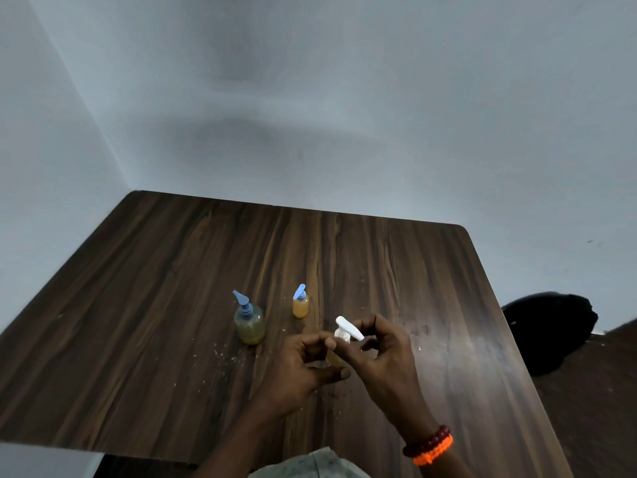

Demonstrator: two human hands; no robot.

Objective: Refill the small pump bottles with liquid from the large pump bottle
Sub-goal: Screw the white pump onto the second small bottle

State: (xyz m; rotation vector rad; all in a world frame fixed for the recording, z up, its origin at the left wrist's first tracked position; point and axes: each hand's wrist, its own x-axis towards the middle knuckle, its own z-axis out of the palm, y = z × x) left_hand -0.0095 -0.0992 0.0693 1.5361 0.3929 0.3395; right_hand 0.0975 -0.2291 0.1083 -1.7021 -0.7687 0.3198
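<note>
On the dark wooden table (172, 305) stands a large round bottle (249, 325) with a blue pump and yellowish liquid. To its right is a small bottle (300, 306) with a blue pump and orange liquid. Nearer to me, a second small bottle (333, 357) with a white pump head (349, 328) is mostly hidden between my hands. My left hand (303, 367) wraps around its body. My right hand (382, 353) pinches the white pump at its top.
Small crumbs or specks are scattered on the table around the bottles. A black chair or bag (551, 329) sits past the table's right edge. Pale walls rise behind the table. An orange and dark red bracelet (429, 446) is on my right wrist.
</note>
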